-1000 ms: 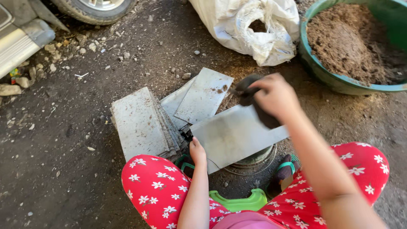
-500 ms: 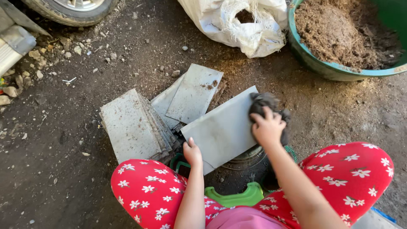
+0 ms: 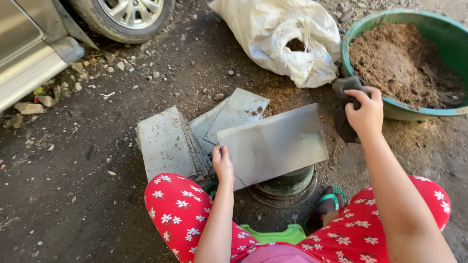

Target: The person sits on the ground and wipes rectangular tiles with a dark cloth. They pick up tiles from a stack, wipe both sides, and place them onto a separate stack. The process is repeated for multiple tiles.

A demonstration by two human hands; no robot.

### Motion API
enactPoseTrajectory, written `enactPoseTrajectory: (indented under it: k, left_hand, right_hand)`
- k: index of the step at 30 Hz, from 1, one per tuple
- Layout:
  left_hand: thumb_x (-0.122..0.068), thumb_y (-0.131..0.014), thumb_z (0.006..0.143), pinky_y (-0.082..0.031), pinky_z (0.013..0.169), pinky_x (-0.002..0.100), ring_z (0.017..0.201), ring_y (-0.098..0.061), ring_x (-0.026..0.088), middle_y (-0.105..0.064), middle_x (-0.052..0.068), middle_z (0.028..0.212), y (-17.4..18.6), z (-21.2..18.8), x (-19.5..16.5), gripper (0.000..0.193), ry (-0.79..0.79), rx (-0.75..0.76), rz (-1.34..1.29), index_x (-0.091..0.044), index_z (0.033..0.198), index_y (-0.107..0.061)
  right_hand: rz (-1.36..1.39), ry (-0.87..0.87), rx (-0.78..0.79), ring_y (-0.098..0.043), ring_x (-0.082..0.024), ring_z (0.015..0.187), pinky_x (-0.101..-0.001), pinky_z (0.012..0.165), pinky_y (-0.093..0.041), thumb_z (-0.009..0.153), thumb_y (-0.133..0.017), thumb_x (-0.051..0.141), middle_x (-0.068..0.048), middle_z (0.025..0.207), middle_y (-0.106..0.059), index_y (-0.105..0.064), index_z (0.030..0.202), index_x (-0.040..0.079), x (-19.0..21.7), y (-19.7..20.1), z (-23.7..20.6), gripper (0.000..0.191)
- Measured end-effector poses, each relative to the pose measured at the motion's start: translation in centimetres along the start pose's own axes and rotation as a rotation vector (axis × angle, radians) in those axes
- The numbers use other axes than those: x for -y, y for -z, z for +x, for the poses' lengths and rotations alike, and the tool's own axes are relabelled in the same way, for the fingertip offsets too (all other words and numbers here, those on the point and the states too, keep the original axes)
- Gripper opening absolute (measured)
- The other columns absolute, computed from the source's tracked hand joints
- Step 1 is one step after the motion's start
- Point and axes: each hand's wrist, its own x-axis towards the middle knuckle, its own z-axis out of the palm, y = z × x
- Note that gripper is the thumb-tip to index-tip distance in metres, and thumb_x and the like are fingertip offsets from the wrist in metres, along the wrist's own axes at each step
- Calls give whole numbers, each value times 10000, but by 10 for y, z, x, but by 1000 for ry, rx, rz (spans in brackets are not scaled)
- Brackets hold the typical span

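A grey sheet (image 3: 275, 143) is gripped at its nine-o'clock edge by the left hand (image 3: 223, 164); a dark rag (image 3: 344, 108) is clenched in the right hand (image 3: 364, 113) at three o'clock, beside the green basin (image 3: 400, 111). Wiping is judged under way; the rag must be brought back onto the sheet.

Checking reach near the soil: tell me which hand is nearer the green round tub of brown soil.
Right. The right hand, gripping a dark cloth, is just beside the green round tub. The left hand holds the grey flat sheet, well away.
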Motion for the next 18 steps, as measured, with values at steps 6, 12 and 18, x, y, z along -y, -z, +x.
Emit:
enactPoseTrajectory:
  k: [6, 12, 18]
  left_hand:
    - [-117, -614, 1027, -498, 849, 271, 902, -611, 117, -676, 53, 978, -49, -12, -111, 171, -359, 162, 284, -4, 1155, -623]
    - [-88, -644, 994, -505, 800, 255, 839, -598, 105, -676, 44, 918, -56, -15, -126, 132, -397, 130, 394, -13, 1102, -628]
    - [-93, -615, 1041, -455, 807, 219, 881, -520, 59, -605, -24, 953, -12, -5, -64, 96, -268, 149, 139, -23, 1101, -587]
  right_hand:
    - [185, 349, 51, -592, -386, 1289, -446, 1123, -498, 812, -699, 32, -134, 1366, -605, -775, 1214, 185, 166, 51, 25, 437]
    - [-35, 358, 164, -556, -377, 1122, -555, 876, -469, 714, -742, 175, -90, 1319, -605, -797, 1127, 245, 219, 18, -23, 423]
    - [-348, 42, 63, -549, -369, 1210, -560, 902, -473, 811, -725, 205, -21, 1336, -625, -798, 1072, 290, 37, -2, -35, 284]
